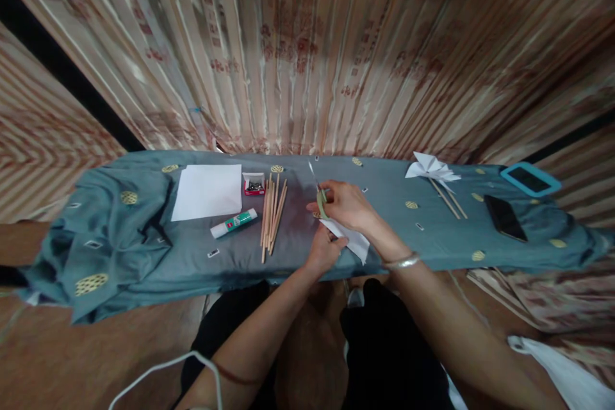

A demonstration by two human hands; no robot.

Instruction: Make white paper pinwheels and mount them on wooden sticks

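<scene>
My right hand (346,202) is closed on a pair of scissors (321,198) with green handles, its blades pointing up and away from me. Just below it, my left hand (325,248) pinches a piece of white paper (353,241), which extends right beneath my right wrist. The scissor blades are clear of the paper. Left of my hands lies a bundle of thin wooden sticks (273,218). Beyond it are a glue stick (234,223) with a green label and a small red box (254,184) of small metal pieces.
A stack of white paper (207,192) lies on the left of the cloth-covered table (389,243). At the right are white paper pinwheels (432,168) on sticks, a black phone (505,218) and a blue-framed tablet (531,179). A pleated curtain (307,57) hangs behind.
</scene>
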